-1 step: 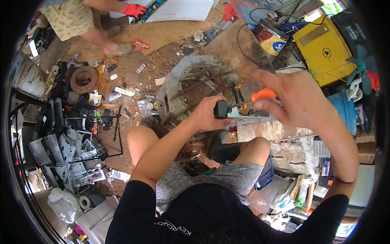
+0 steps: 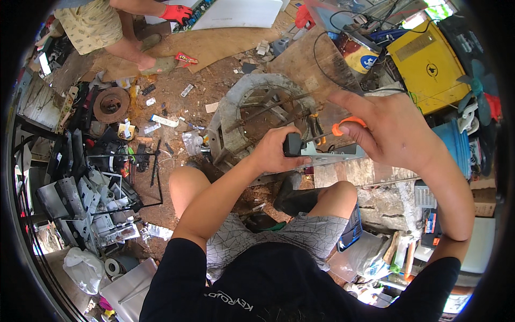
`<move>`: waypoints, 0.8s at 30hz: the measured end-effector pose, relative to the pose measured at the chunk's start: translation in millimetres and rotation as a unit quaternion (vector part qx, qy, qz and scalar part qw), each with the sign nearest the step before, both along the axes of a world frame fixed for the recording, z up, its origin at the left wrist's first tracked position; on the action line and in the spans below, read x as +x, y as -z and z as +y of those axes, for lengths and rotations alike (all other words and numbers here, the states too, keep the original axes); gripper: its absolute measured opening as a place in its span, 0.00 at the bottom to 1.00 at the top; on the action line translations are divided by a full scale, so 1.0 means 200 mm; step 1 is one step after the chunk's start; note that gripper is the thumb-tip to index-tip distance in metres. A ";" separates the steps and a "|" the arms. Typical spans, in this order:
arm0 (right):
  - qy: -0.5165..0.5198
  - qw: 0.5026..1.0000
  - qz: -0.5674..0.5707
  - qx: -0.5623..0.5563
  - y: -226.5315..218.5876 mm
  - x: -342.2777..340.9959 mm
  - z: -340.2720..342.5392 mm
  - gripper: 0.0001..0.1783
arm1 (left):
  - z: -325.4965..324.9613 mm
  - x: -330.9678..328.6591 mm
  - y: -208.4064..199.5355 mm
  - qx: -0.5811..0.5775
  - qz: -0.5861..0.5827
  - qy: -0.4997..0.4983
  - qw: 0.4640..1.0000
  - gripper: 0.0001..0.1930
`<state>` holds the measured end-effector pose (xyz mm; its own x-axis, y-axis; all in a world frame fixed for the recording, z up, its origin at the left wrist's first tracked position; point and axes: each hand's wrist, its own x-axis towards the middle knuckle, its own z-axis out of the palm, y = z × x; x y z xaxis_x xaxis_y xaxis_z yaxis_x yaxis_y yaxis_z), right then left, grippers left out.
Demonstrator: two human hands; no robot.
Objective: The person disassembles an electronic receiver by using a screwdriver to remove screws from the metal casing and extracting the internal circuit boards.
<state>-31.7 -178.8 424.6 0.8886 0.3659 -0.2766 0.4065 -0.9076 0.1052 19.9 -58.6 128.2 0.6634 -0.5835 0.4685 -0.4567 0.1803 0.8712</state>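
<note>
My left hand (image 2: pixel 271 151) grips a thin perforated metal bracket (image 2: pixel 339 155) with a black block-shaped part (image 2: pixel 292 145) at its left end. Thumb and fingers close around that end. In my right hand (image 2: pixel 402 131) is a screwdriver with an orange handle (image 2: pixel 350 125), pinched between thumb and fingers. Its shaft points left and its tip meets the black part; the exact contact spot is too small to make out. The bracket hangs over my lap, near the edge of a round grey metal frame (image 2: pixel 244 88) that stands in front of me.
Orange-handled pliers (image 2: pixel 319 129) rest at the round frame's right side. Scrap metal (image 2: pixel 88 201) is heaped at the left. A yellow case (image 2: pixel 426 67) and blue bucket (image 2: pixel 450 145) stand at the right. Across from me, a person's red-gloved hand (image 2: pixel 178 13) holds a circuit board (image 2: pixel 199 12).
The fingers of my right hand have shifted around the screwdriver's handle, turning it slightly. My left hand and the bracket stay in place. The other person's gloved hand has moved a little.
</note>
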 end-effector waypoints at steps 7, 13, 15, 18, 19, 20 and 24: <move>-0.039 0.999 -0.008 0.017 0.01 -0.01 -0.01 0.25 | 0.00 0.00 0.00 -0.003 -0.017 -0.009 1.000 0.30; -0.097 0.994 -0.051 0.031 0.04 -0.01 -0.02 0.23 | 0.00 0.00 0.00 0.003 -0.020 -0.016 1.000 0.31; -0.035 0.999 -0.040 0.000 0.01 -0.03 0.02 0.21 | 0.00 0.00 0.00 0.007 -0.019 -0.016 1.000 0.31; -0.101 0.991 -0.083 0.036 0.05 -0.01 -0.02 0.23 | 0.00 0.00 0.00 0.007 -0.014 -0.012 1.000 0.31; -0.115 0.989 -0.083 0.046 0.06 -0.01 -0.03 0.23 | 0.00 0.00 -0.01 0.012 -0.016 -0.013 1.000 0.31; -0.129 0.986 -0.084 0.056 0.07 -0.01 -0.05 0.23 | -0.01 -0.01 -0.01 0.016 -0.017 -0.013 1.000 0.31; -0.012 0.999 0.003 -0.030 -0.01 -0.02 0.02 0.19 | 0.01 0.00 0.00 0.008 -0.010 -0.011 1.000 0.31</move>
<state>-36.5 -173.9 425.6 0.8780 0.3701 -0.3036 0.4291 -0.8896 0.1563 20.0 -56.6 128.7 0.6671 -0.5756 0.4729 -0.4776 0.1567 0.8645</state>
